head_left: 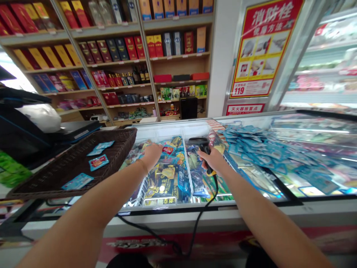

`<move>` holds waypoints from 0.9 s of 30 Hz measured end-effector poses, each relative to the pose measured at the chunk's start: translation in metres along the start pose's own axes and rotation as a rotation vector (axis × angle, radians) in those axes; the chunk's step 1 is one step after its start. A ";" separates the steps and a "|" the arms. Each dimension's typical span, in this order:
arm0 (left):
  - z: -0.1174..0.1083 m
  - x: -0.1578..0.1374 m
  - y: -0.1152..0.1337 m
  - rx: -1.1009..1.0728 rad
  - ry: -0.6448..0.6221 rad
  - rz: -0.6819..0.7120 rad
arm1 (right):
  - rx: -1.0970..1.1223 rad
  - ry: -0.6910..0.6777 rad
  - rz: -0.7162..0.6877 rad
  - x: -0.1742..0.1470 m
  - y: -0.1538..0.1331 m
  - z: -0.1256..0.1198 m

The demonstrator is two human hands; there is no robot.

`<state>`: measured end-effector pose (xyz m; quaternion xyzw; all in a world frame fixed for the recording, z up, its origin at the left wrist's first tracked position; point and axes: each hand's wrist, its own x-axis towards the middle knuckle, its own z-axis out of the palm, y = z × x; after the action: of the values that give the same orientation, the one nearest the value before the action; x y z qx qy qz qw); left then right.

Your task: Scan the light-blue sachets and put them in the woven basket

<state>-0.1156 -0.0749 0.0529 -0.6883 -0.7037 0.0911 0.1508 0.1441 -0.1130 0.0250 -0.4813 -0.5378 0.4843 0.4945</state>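
Over the glass top of a chest freezer, my right hand [214, 159] is wrapped round the grip of a black and yellow barcode scanner [205, 147]. A black cable [196, 223] runs down from its handle. My left hand [152, 155] is closed on the edge of a small blue snack packet [168, 149] with a red picture; its fingertips are partly hidden. To the left, a dark brown wicker basket [50, 180] holds several similar blue packets [98, 162]. On my right, a large heap of blue packets [251, 145] lies spread over the freezer glass.
Beneath the glass, white wire baskets hold colourful bagged goods [164, 180]. Dark equipment [25, 123] stands beyond the basket at left. Behind the freezer are wooden shelves [178, 65] of boxes and bottles, a red poster [263, 48], and a lit display case [329, 70] at right.
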 end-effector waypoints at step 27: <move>0.004 0.022 0.038 -0.342 -0.125 0.319 | 0.119 0.050 -0.006 0.006 -0.007 -0.014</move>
<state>-0.0814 -0.0515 0.0384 -0.7993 -0.5992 0.0356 -0.0279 0.1572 -0.1070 0.0334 -0.4615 -0.4971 0.5015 0.5371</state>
